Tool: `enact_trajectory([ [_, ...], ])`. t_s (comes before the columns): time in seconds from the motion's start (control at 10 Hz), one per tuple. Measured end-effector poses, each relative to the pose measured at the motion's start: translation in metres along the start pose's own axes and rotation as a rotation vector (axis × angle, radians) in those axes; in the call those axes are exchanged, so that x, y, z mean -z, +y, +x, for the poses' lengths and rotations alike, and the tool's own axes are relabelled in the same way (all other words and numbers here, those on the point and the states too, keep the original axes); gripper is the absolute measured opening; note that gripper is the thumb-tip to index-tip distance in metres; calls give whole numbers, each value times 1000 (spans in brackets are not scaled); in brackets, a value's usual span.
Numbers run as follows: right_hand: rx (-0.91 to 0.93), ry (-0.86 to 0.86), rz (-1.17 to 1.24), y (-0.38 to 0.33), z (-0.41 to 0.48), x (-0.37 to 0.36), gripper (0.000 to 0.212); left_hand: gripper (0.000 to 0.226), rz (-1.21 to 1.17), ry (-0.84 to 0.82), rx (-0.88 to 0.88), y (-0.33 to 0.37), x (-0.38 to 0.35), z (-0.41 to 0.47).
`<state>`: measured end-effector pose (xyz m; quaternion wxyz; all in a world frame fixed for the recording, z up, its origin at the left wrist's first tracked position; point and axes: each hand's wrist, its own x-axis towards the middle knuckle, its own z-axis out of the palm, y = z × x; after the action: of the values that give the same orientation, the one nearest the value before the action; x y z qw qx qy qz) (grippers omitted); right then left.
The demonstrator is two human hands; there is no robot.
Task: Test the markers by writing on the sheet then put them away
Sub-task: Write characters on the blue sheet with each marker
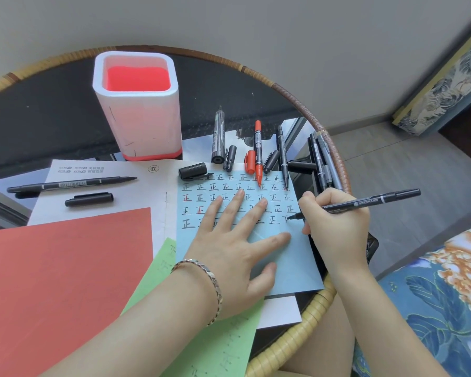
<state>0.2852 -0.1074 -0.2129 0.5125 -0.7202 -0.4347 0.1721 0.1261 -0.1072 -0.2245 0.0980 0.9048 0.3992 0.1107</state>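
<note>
Testing step: right grip grasps a black marker, tip on the blue sheet; left grip, released, presses it flat. Next, likely finishing the character.

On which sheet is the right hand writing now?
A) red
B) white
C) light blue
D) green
C: the marker gripped by the right hand touches its tip to the light blue sheet, which the left hand presses flat.
</note>
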Motion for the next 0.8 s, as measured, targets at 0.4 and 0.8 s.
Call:
enact_trajectory([
  [0.4, 14, -18, -4, 1, -1, 0, 34, 42, -1, 4, -5, 0, 0, -1],
  [0.8, -5, 89, 16, 0, -2, 3, 33, 41, -5, -3, 0, -1, -1, 0],
])
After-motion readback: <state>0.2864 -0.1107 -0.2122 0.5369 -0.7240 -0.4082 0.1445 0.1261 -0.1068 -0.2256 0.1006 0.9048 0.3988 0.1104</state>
